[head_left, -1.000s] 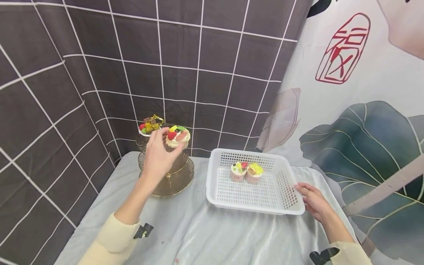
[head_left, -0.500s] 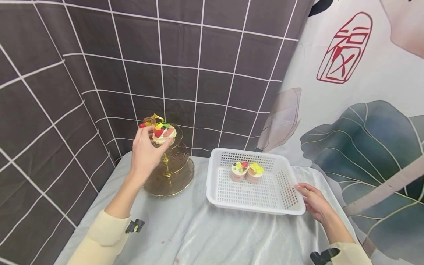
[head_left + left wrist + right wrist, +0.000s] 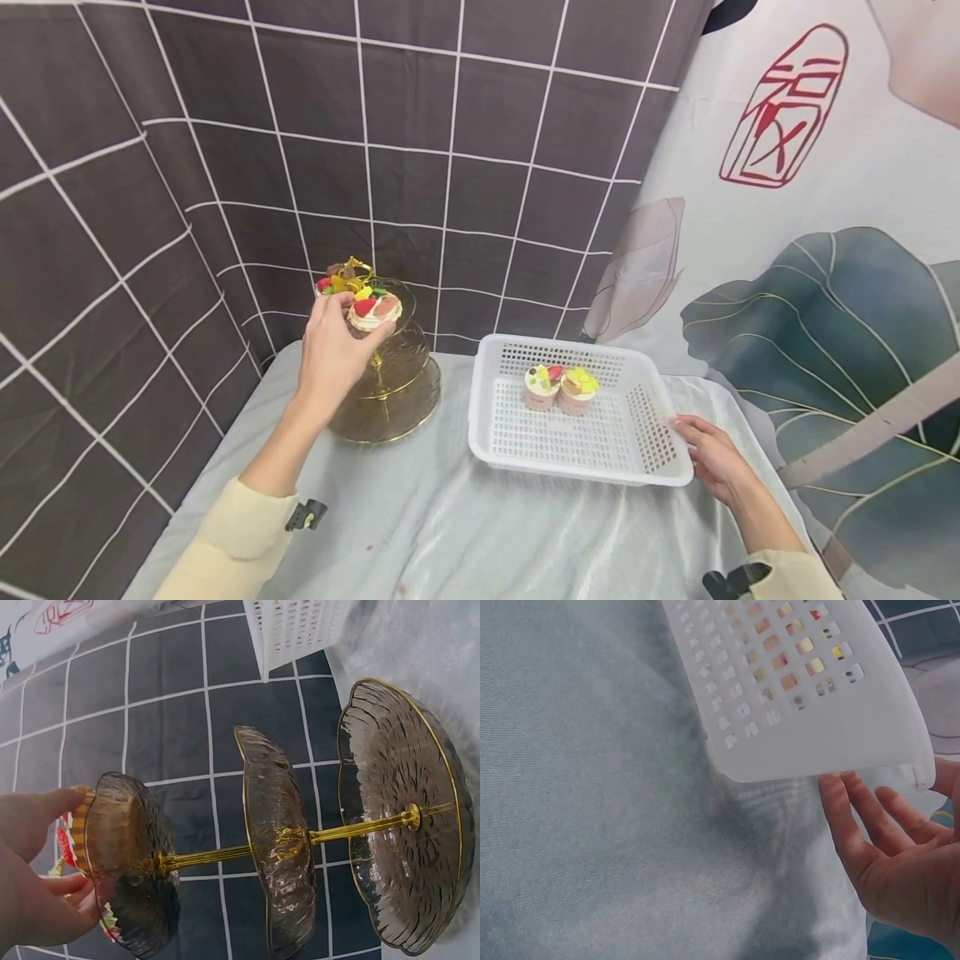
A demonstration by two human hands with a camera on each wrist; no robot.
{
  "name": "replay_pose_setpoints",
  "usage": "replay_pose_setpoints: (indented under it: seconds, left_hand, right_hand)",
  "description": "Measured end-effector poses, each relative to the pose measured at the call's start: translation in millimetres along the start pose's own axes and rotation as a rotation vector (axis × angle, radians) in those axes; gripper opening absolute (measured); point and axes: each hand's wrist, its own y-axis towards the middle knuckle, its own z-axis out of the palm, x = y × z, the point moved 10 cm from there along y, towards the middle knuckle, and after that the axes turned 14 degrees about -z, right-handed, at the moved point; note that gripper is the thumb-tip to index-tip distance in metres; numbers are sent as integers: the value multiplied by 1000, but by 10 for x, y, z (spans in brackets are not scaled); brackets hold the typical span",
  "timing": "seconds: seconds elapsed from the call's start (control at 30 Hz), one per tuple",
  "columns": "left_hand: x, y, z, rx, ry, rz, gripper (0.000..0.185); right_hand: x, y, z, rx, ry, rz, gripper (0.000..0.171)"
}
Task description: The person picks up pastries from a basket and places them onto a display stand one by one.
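My left hand [image 3: 330,354] holds a cupcake [image 3: 375,312] topped with cream and strawberry between thumb and fingers, at the top tier of a three-tier glass cake stand [image 3: 386,417]. In the left wrist view, the cupcake's striped base [image 3: 78,823] sits against the top plate [image 3: 127,847]. Behind the fingers on that tier is another dessert [image 3: 343,277] with fruit, chocolate and a gold crown, partly hidden. My right hand [image 3: 716,462] grips the right rim of a white plastic basket [image 3: 577,471], thumb over the rim and fingers against the outer wall.
Two pink-cupped desserts, one with strawberry [image 3: 540,390] and one with yellow fruit [image 3: 576,393], stand side by side in the basket. A pale cloth [image 3: 450,533] covers the table. A dark gridded curtain [image 3: 412,192] hangs close behind the stand.
My left hand has carried the cupcake left to the stand's top tier, then shifted only slightly. The right hand and the basket have stayed in place.
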Motion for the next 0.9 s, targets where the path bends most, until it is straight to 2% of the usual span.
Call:
replay_pose_setpoints:
  seconds: [0.27,0.5,0.67,0.9]
  left_hand:
    - [-9,-63,-19,9,6,21,73]
    - [-87,-116,-160,-28,8,76,74]
    - [-193,-173,-190,-15,-10,108,69]
    - [-450,-320,-110,6,-75,218,70]
  right_hand:
    - [-13,-10,0,-11,6,13,64]
    - [-4,-1,-15,-23,-24,7,68]
    - [-5,-10,-22,-21,-17,6,68]
    - [-3,-8,-10,-25,-13,4,66]
